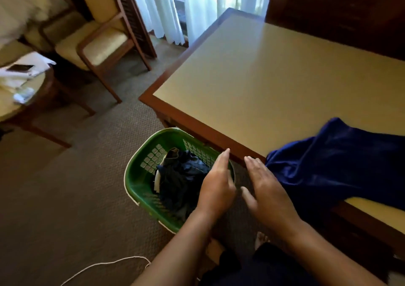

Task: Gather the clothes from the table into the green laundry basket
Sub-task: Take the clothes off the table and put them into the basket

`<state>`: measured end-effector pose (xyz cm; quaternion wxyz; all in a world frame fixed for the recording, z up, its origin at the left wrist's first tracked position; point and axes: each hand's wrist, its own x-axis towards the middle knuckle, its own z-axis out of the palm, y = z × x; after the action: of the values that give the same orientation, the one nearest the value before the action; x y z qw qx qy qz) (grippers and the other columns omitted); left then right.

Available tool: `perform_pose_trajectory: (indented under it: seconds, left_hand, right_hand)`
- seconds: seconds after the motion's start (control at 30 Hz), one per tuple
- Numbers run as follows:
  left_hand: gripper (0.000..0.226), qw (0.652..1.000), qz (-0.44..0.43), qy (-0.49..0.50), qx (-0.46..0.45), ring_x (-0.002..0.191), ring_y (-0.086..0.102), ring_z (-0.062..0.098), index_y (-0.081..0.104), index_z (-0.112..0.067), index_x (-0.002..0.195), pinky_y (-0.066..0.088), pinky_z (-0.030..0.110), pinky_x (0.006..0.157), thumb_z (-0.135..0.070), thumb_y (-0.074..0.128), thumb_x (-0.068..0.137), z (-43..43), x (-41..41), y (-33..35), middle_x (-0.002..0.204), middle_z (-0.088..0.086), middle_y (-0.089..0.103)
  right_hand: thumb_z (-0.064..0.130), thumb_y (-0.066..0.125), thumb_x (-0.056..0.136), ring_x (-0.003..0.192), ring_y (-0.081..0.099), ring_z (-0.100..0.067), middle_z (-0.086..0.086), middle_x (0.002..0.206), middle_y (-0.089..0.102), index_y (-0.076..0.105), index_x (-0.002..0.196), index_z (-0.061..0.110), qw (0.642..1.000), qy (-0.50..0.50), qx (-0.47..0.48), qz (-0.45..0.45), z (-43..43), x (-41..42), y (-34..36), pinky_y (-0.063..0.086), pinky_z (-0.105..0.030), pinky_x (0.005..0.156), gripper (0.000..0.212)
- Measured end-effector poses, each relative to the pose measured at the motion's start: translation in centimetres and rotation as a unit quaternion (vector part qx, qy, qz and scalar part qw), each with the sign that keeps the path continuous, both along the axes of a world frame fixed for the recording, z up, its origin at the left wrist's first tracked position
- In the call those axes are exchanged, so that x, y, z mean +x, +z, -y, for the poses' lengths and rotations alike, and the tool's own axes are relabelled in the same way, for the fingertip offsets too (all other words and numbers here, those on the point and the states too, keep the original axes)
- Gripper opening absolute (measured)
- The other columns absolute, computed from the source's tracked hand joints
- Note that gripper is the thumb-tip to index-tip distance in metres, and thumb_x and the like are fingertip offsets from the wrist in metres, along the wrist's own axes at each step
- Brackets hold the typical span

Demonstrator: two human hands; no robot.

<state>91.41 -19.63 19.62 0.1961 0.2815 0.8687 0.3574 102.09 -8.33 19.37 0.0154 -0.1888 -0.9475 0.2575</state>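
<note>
The green laundry basket (pixel 140 176) stands on the carpet against the table's near-left edge, with dark navy clothes (pixel 182 176) bunched inside it. A blue garment (pixel 335 163) lies on the cream-topped table (pixel 252 84) at its near right and hangs over the front edge. My left hand (pixel 217 182) hovers flat over the basket's right rim, holding nothing. My right hand (pixel 265 187) is spread just beside it, its outer edge close to the hanging blue cloth, holding nothing.
A wooden armchair (pixel 98 44) stands at the back left, and a low side table (pixel 24 84) with papers and a phone at the far left. White curtains (pixel 197 7) hang behind. A white cord (pixel 105 266) trails on the carpet near my feet.
</note>
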Motion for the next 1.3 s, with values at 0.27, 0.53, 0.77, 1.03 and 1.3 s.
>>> perform_pose_trajectory:
  seconds: [0.27,0.53,0.77,1.03,1.3]
  left_hand:
    - [0.060,0.989,-0.035,-0.141,-0.004,0.152,0.032,0.016,0.028,-0.018,0.162,0.029,0.018,0.112,-0.012,0.047,0.105,-8.7,3.7,3.5,0.167,0.002,0.031]
    - [0.065,0.982,-0.020,-0.182,-0.036,0.148,0.038,0.022,0.029,-0.015,0.161,0.035,0.034,0.116,-0.028,0.055,0.104,-15.2,7.8,3.8,0.163,0.003,0.037]
    - [0.084,0.969,0.039,-0.178,-0.165,0.152,0.024,0.035,0.016,-0.018,0.164,0.030,0.047,0.120,-0.054,0.056,0.099,-19.4,9.6,1.2,0.168,0.009,0.023]
    - [0.058,0.957,-0.005,-0.171,-0.235,0.118,0.061,0.037,0.049,-0.022,0.140,0.054,0.054,0.090,-0.033,0.069,0.086,-21.6,10.3,-1.6,0.127,0.010,0.064]
    - [0.041,0.810,0.543,-0.072,0.210,0.121,0.064,0.036,0.061,-0.009,0.139,0.050,0.052,0.106,-0.004,0.059,0.098,-20.1,8.5,6.8,0.135,0.021,0.065]
  right_hand:
    - [0.032,0.062,0.095,0.150,0.026,-0.020,-0.005,0.161,0.034,0.028,0.157,0.014,0.991,-0.132,0.006,-0.016,-7.9,6.2,2.0,0.024,-0.034,0.121,0.073]
    - [0.036,0.060,0.096,0.150,0.027,-0.024,-0.006,0.160,0.036,0.032,0.156,0.012,0.980,-0.201,-0.001,-0.006,-15.2,12.1,2.1,0.027,-0.039,0.121,0.070]
    - [0.046,0.051,0.099,0.155,0.011,-0.029,-0.001,0.168,0.015,0.014,0.161,0.026,0.969,-0.192,-0.067,0.142,-20.5,17.6,-1.4,0.023,-0.049,0.122,0.074]
    - [0.045,0.057,0.096,0.147,0.030,-0.024,0.001,0.164,0.026,0.018,0.160,0.027,0.975,-0.164,-0.072,0.133,-22.4,19.4,-1.5,0.036,-0.047,0.115,0.077]
    - [0.065,0.074,0.074,0.154,0.012,-0.017,0.009,0.168,0.007,0.003,0.158,0.040,0.990,-0.124,-0.065,-0.016,-22.8,15.9,3.4,0.027,-0.047,0.118,0.113]
